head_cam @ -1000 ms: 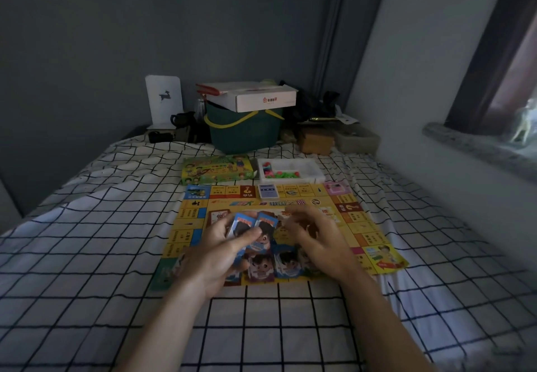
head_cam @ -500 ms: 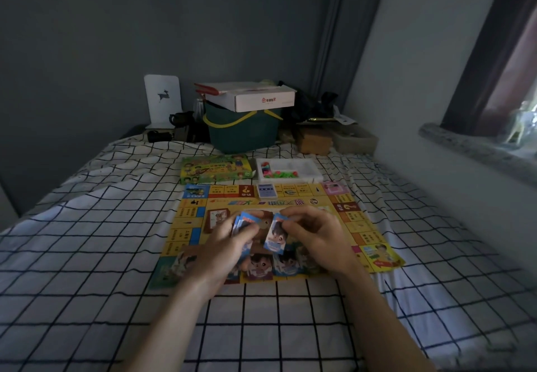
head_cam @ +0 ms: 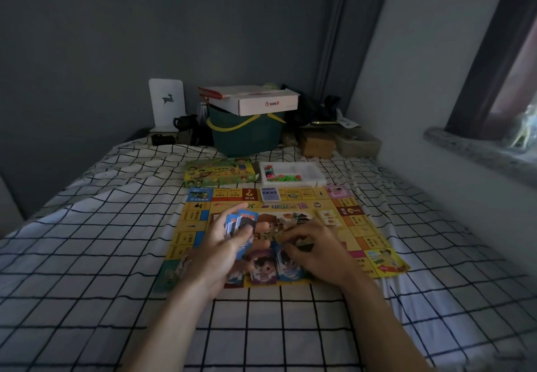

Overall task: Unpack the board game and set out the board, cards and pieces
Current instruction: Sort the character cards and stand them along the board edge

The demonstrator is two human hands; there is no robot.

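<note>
Yellow board (head_cam: pixel 366 226) flat on bed. My left hand (head_cam: pixel 220 252) grips fanned cards (head_cam: pixel 241 222); right hand (head_cam: pixel 316 251) pinches one card low. Best lay each flat, edges squared.

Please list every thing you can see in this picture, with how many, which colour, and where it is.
game board: one, mostly yellow, flat on the bed
cards in hand: a small stack, blue, held above the board's left part
card deck: one, pale blue, on the board's far edge
small card: one, cream, on the board's right part
tray of pieces: one, white, with green and pink pieces, behind the board
game box: one, green, left of the tray
bucket: one, dark green, at the bed's far end
cardboard box: one, white, on the bucket
bed sheet: white with black grid
left hand: holds the blue cards
right hand: fingers curled low over the board
</note>
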